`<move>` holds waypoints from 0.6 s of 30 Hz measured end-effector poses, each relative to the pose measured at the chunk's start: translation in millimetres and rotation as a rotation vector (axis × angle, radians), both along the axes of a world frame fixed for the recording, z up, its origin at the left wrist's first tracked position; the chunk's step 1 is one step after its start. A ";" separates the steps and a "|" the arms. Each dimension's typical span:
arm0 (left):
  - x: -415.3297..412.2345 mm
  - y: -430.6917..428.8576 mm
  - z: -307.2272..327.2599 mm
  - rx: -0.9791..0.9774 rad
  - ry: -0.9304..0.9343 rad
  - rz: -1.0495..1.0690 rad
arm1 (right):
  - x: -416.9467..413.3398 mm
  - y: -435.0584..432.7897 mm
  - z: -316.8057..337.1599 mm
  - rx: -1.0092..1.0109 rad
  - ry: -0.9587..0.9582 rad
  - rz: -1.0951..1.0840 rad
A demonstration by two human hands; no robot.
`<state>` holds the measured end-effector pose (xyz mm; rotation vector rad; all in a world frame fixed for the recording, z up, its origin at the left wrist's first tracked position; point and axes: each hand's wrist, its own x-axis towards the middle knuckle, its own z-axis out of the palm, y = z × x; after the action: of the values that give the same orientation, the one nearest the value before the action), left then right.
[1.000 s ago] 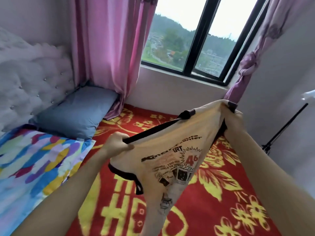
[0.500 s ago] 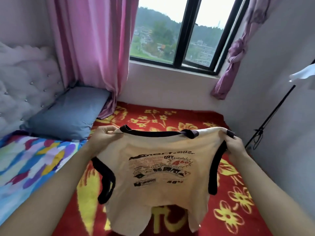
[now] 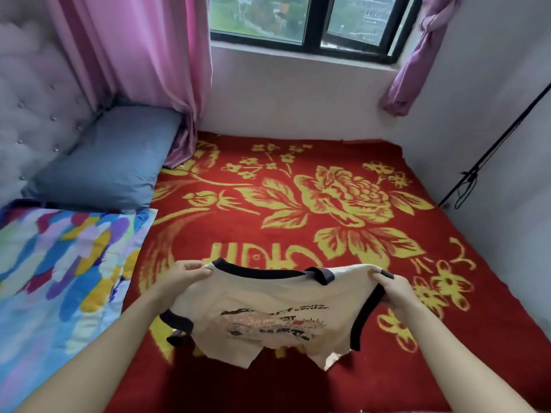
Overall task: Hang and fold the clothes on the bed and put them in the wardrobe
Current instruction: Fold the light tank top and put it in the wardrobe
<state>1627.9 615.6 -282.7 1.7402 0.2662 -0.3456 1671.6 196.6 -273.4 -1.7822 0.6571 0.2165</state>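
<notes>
A cream T-shirt (image 3: 268, 317) with dark collar and sleeve trim and a printed graphic hangs spread out over the bed, its hem just above the red blanket (image 3: 328, 204) with yellow flowers. My left hand (image 3: 186, 275) pinches the shirt's left shoulder. My right hand (image 3: 393, 290) grips the right shoulder beside the dark sleeve band. The shirt's front faces me, its neckline stretched level between both hands.
A blue pillow (image 3: 107, 159) and a multicoloured quilt (image 3: 59, 278) lie at the left by a padded headboard (image 3: 35, 108). Pink curtains (image 3: 143, 55) hang beside the window (image 3: 304, 22). A black stand (image 3: 483, 156) leans against the right wall.
Both hands have lowered the shirt towards the blanket while keeping hold of its shoulders. The camera has tilted down, so more of the bed shows.
</notes>
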 end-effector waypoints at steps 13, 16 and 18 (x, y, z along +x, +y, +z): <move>110.4 -19.7 -44.5 0.827 0.035 0.109 | 110.2 6.9 -36.1 -0.235 0.229 0.390; 186.2 -18.8 -10.2 0.704 -0.089 0.367 | 186.3 27.6 -14.9 -0.171 -0.017 0.115; 233.2 -21.4 8.7 0.501 -0.146 0.538 | 230.8 39.7 0.4 -0.139 -0.154 0.034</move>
<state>1861.1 594.2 -274.0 2.0798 0.7424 0.2639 1902.5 236.3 -273.0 -1.9226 0.5428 0.0569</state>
